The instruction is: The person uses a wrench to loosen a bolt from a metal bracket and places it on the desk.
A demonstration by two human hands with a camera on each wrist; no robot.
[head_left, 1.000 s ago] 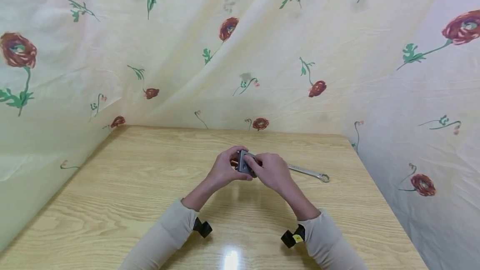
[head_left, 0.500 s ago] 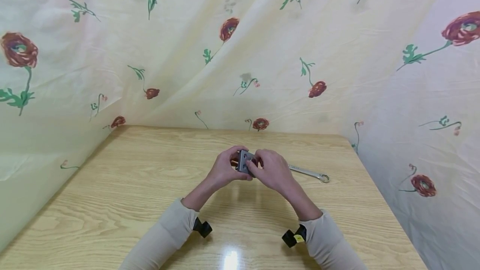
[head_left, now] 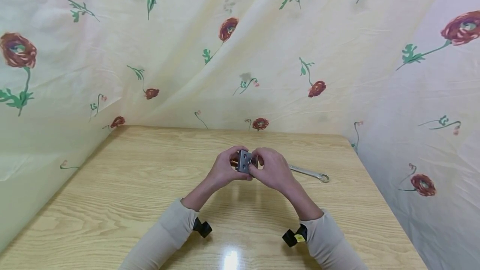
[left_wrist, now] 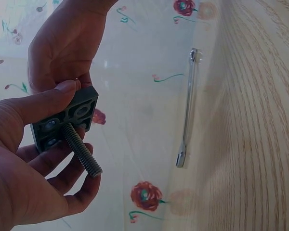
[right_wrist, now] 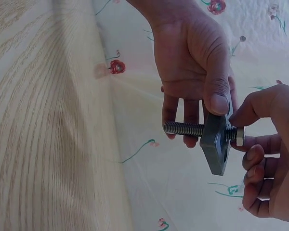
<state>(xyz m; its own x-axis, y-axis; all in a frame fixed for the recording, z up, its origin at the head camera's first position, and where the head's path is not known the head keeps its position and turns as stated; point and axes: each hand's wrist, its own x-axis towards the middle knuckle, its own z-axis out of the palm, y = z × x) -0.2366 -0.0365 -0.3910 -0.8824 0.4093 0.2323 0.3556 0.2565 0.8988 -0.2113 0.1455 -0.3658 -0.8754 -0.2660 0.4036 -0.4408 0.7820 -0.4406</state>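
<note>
My left hand (head_left: pixel 224 169) grips a dark grey plate (right_wrist: pixel 214 151) by its edges, and my right hand (head_left: pixel 273 170) pinches a bolt (left_wrist: pixel 82 150) at its head end, finger and thumb about it. Plate and bolt are held together in the air over the far half of the tabletop (head_left: pixel 150 203), roughly midway between its side edges. The shank runs through the plate, with some thread showing between head and plate. I'd do best to keep the plate steady, turn with light fingertips, hold the bolt square to the face, and ease off if it binds. I can't see inside the hole, so whether the threads bite or simply pass through I can't tell. Further right, toward the far right corner, a wrench (head_left: pixel 309 173) lies on the tabletop; from the head view my right hand covers one end, though the left wrist view shows its whole length.
</note>
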